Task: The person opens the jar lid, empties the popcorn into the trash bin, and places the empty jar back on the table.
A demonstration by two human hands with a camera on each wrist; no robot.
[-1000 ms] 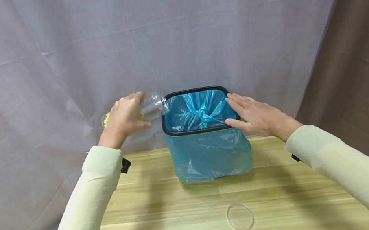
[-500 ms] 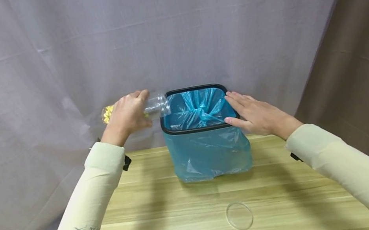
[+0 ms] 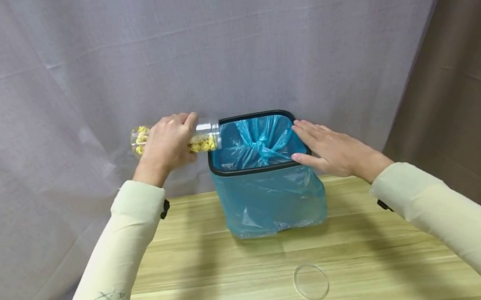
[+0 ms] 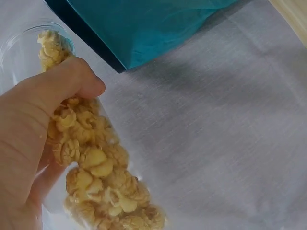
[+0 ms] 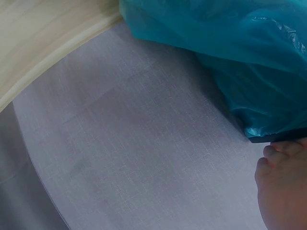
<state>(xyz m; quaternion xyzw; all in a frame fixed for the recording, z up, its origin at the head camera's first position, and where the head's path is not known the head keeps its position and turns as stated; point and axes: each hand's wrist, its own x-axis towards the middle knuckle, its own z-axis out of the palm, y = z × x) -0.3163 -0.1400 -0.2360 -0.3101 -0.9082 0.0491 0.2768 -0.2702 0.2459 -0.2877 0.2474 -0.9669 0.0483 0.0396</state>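
My left hand [image 3: 168, 142] grips a clear plastic jar [image 3: 206, 127] that lies on its side in the air. Its open mouth is at the left rim of a bin [image 3: 271, 202] lined with a blue plastic bag, under a black rim. Knobbly yellow pieces like popcorn [image 4: 91, 153] lie along the jar's lower side, some near the mouth. The left thumb and fingers wrap round the jar's middle and hide part of it. My right hand [image 3: 331, 149] rests its straight fingers on the bin's right rim, also seen at the corner in the right wrist view.
A thin clear ring [image 3: 311, 282] lies on the wooden table [image 3: 242, 284] in front of the bin. The bag is knotted and gathered [image 3: 263, 149] inside the bin. A grey curtain [image 3: 224, 43] hangs close behind, and a brown one [image 3: 473, 84] on the right.
My left hand has shifted slightly up and right, bringing the jar's mouth to the bin's rim. The yellow pieces have slid along the jar towards its mouth. The right hand stays in place.
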